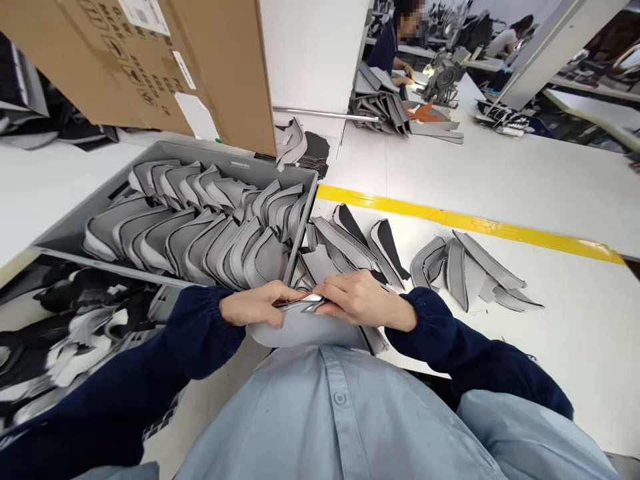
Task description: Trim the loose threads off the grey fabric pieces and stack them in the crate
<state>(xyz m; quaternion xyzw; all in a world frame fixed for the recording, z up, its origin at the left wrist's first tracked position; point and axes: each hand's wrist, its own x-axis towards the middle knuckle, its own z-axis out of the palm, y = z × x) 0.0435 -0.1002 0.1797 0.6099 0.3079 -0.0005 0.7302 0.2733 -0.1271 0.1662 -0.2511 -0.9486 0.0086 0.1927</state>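
Note:
My left hand and my right hand meet just above my lap, both closed on a grey shoe-upper piece. A small shiny metal tool, perhaps snips, shows between the fingers; which hand grips it I cannot tell. Right in front lies a heap of grey and black cut pieces on the white table. A second small heap lies to the right. A grey bin at my left holds rows of stacked grey pieces.
A big cardboard box stands behind the bin. A yellow tape line crosses the table. Farther back, a person sits at a sewing machine beside a stack of grey pieces. Dark material fills a crate at lower left.

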